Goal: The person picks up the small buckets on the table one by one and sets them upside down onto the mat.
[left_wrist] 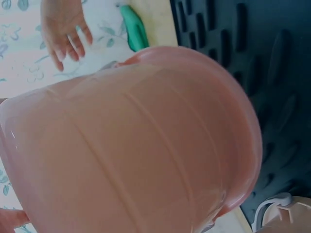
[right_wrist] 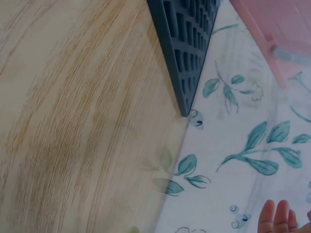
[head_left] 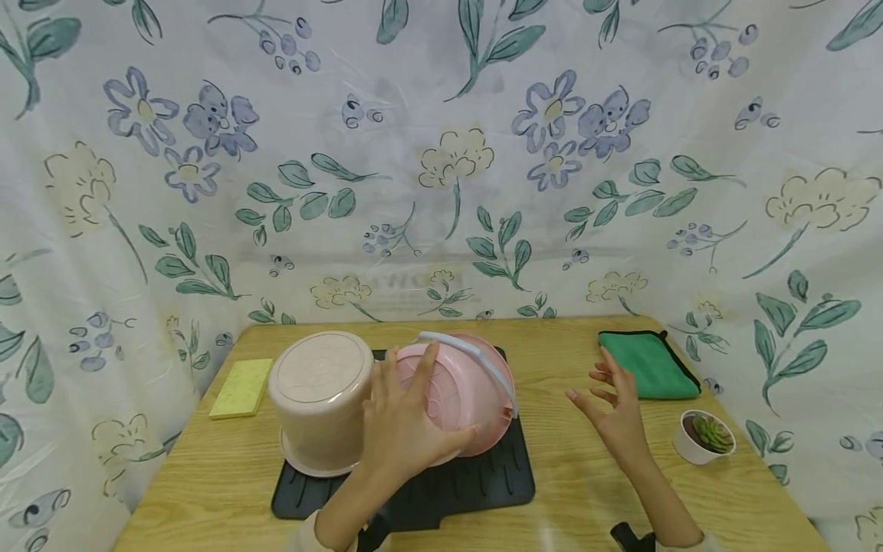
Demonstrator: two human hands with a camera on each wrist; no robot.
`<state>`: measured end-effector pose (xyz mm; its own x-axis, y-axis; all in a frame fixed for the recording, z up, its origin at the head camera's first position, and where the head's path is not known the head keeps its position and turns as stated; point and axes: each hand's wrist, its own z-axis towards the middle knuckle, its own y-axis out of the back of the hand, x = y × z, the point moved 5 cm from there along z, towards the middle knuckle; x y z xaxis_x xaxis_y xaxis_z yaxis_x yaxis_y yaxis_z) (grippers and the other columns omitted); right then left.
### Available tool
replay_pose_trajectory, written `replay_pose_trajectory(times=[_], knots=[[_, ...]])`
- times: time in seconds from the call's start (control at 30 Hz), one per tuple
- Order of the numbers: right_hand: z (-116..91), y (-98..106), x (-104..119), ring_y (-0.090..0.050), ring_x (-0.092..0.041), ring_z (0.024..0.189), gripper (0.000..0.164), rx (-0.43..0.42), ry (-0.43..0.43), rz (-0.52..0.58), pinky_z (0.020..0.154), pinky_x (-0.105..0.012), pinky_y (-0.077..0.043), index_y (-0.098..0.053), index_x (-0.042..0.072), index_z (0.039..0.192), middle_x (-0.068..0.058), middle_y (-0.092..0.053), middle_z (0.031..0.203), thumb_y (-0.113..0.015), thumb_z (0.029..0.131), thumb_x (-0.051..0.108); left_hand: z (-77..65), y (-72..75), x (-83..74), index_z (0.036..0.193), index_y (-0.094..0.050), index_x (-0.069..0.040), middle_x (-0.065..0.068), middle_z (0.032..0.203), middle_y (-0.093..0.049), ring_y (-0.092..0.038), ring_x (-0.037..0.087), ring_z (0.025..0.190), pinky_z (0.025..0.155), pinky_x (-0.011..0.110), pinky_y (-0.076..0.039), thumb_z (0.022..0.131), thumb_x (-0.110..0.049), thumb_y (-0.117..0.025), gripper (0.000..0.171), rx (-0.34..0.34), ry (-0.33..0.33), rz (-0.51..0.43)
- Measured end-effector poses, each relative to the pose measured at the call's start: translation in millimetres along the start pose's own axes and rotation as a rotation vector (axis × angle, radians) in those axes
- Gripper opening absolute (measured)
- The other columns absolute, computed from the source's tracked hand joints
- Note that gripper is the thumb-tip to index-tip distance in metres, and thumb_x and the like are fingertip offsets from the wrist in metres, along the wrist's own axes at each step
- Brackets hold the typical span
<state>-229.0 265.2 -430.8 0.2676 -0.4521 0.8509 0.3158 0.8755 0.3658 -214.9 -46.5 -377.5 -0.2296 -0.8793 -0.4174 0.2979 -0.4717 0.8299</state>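
Note:
My left hand (head_left: 400, 429) grips a pink bucket (head_left: 486, 402) around its bottom end, fingers spread over the base and thumb along the near side. The bucket is tipped on its side above a black drying mat (head_left: 483, 487), its mouth facing away to the right. A pale grey-blue handle (head_left: 476, 351) arches over it. In the left wrist view the bucket wall (left_wrist: 136, 145) fills most of the picture. My right hand (head_left: 617, 414) hovers to the right of the mat, fingers loosely bent and holding nothing. Its fingertips (right_wrist: 281, 218) show at the right wrist view's lower corner.
An upside-down beige bucket (head_left: 320, 414) stands on the mat's left part, close beside my left hand. A yellow cloth (head_left: 240, 389) lies at the left. On the right are a folded green cloth (head_left: 648, 364) and a small potted succulent (head_left: 704, 437). A floral curtain (head_left: 441, 230) hangs behind the wooden table (head_left: 566, 475).

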Motion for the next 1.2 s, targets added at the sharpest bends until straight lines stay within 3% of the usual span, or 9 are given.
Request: replay_pose_trajectory(times=[0.13, 0.4, 0.8, 1.0, 1.2], knots=[[0.3, 1.3, -1.8, -0.043, -0.006, 0.114, 0.085, -0.009, -0.012, -0.004, 0.09, -0.006, -0.039, -0.025, 0.019, 0.158, -0.015, -0.039, 0.135, -0.073, 0.089, 0.007, 7.4, -5.0, -3.3, 0.156, -0.017, -0.045, 0.023, 0.157, -0.021, -0.025, 0.05, 0.141, 0.093, 0.076, -0.037, 0.057, -0.08, -0.072, 0.119, 0.046, 0.009, 0.028], [0.3, 6.1, -5.0, -0.042, -0.003, 0.113, 0.083, -0.021, -0.031, -0.014, 0.088, -0.006, -0.04, -0.027, 0.017, 0.158, -0.016, -0.04, 0.137, -0.073, 0.09, 0.009, 22.2, -3.2, -9.1, 0.156, -0.024, -0.039, 0.025, 0.146, -0.033, -0.039, 0.048, 0.126, 0.079, 0.065, -0.049, 0.055, -0.085, -0.068, 0.119, 0.017, -0.032, 0.138], [1.0, 9.3, -8.9, -0.042, -0.007, 0.112, 0.083, -0.016, -0.05, -0.009, 0.088, -0.006, -0.04, -0.026, 0.017, 0.158, -0.017, -0.039, 0.138, -0.073, 0.09, 0.009, 60.6, -27.0, -15.9, 0.157, -0.025, -0.037, 0.025, 0.146, -0.034, -0.038, 0.05, 0.131, 0.084, 0.071, -0.044, 0.059, -0.085, -0.066, 0.116, 0.237, 0.024, 0.161], [0.6, 6.7, -11.4, -0.043, -0.009, 0.113, 0.081, -0.011, -0.07, -0.02, 0.089, -0.007, -0.04, -0.027, 0.02, 0.158, -0.016, -0.04, 0.136, -0.072, 0.091, 0.012, 79.3, -42.4, -19.4, 0.156, -0.026, -0.039, 0.027, 0.146, -0.034, -0.038, 0.053, 0.128, 0.08, 0.078, -0.04, 0.06, -0.085, -0.065, 0.113, 0.293, 0.032, 0.161], [-0.6, 2.9, -13.1, -0.042, -0.007, 0.112, 0.081, -0.001, -0.081, -0.024, 0.089, -0.008, -0.04, -0.027, 0.019, 0.158, -0.017, -0.04, 0.135, -0.072, 0.091, 0.013, 92.3, -54.5, -20.7, 0.156, -0.027, -0.039, 0.026, 0.143, -0.037, -0.041, 0.052, 0.124, 0.076, 0.076, -0.042, 0.059, -0.085, -0.065, 0.114, 0.341, 0.05, 0.177]])
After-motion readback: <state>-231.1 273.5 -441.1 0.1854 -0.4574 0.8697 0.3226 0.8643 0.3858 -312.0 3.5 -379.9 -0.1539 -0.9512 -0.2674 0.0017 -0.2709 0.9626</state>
